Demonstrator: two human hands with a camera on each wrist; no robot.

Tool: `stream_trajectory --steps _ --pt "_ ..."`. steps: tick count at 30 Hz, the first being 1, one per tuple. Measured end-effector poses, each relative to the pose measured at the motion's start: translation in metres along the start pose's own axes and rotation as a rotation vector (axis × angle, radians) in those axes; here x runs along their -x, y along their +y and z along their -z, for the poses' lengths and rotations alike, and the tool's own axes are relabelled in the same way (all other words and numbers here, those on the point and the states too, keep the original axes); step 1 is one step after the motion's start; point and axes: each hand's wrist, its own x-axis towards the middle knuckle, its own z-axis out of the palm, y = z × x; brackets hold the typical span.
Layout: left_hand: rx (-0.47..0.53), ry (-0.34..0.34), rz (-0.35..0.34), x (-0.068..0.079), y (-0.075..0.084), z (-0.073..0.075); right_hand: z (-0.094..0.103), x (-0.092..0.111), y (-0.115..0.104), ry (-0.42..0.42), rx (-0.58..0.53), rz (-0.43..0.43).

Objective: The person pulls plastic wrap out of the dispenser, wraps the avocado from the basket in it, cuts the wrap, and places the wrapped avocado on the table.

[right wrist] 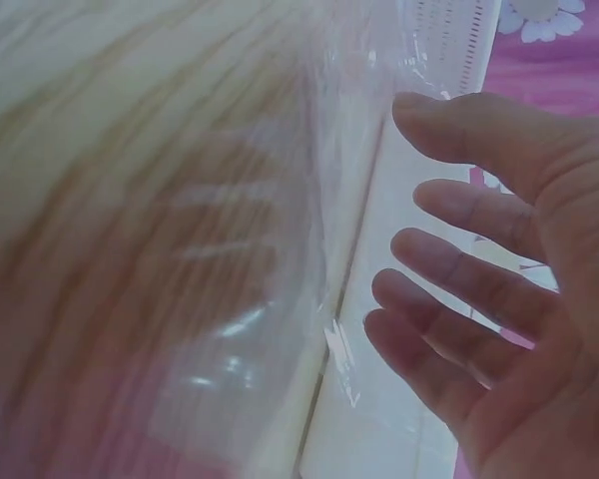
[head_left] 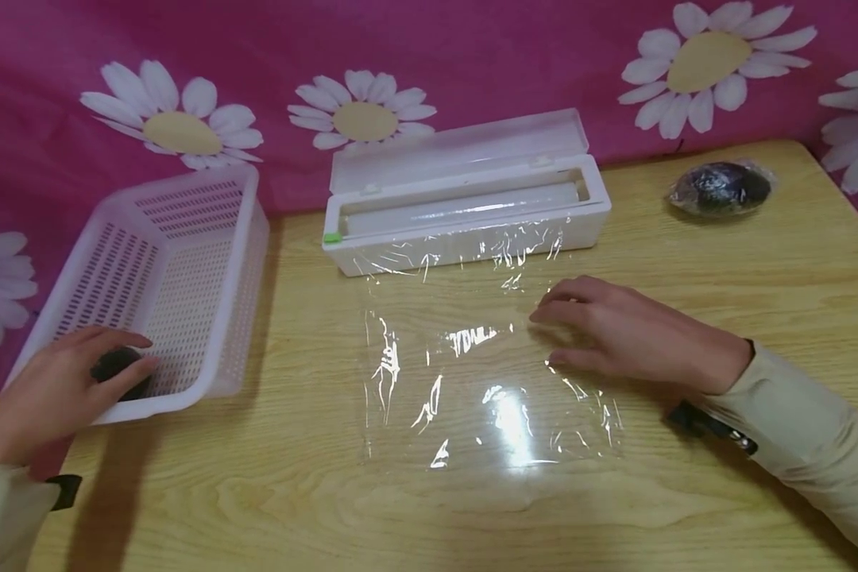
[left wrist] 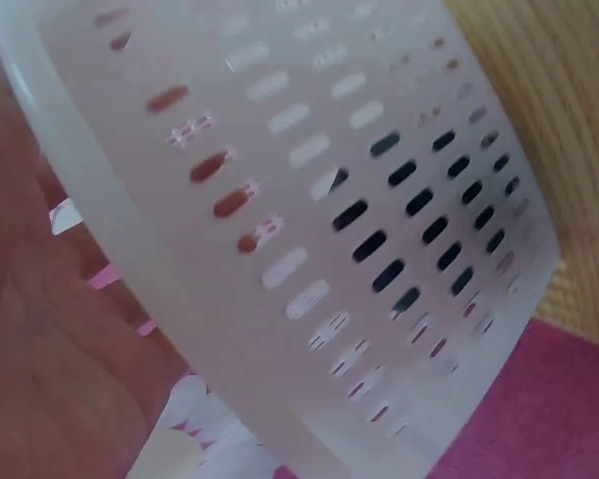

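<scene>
My left hand (head_left: 60,389) reaches over the near rim of a white plastic basket (head_left: 236,318), its fingers spread above a dark oval fruit (head_left: 120,364) like an avocado. In the left wrist view that dark fruit (left wrist: 389,274) shows through the slots, lower than the fingers. My right hand (head_left: 615,330) hovers with loosely bent fingers and nothing in them, over the right part of a sheet of clear cling film (head_left: 465,413). The film runs from a roll (head_left: 465,205) in a white dispenser box (head_left: 465,246) and lies spread on the table, wrinkled and shiny.
A dark oval fruit wrapped in film (head_left: 722,189) lies at the table's back right. The dispenser's lid (head_left: 465,151) stands up behind the roll, with a green slider (head_left: 332,237) at its left front. A pink flowered cloth (head_left: 508,63) hangs behind the wooden table (head_left: 293,508).
</scene>
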Motion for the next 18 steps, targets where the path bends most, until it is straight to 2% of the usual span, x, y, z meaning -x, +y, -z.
stream_trajectory --steps 3,5,10,13,18 --pt "-0.013 -0.031 -0.028 -0.006 -0.006 0.0 -0.001 0.0 0.001 -0.015 -0.015 -0.01" --pt "-0.029 -0.08 -0.018 -0.011 -0.009 0.0 -0.002 -0.001 0.002 -0.031 -0.024 -0.017" --pt "-0.076 -0.284 0.059 -0.024 -0.02 -0.004 -0.002 -0.001 0.004 -0.063 -0.033 -0.039" --pt "-0.073 -0.381 0.063 -0.032 -0.028 -0.008 -0.003 0.0 0.006 -0.064 -0.036 -0.04" --pt "-0.079 -0.437 0.066 -0.036 -0.037 -0.012 -0.005 0.0 0.006 -0.065 -0.032 -0.03"
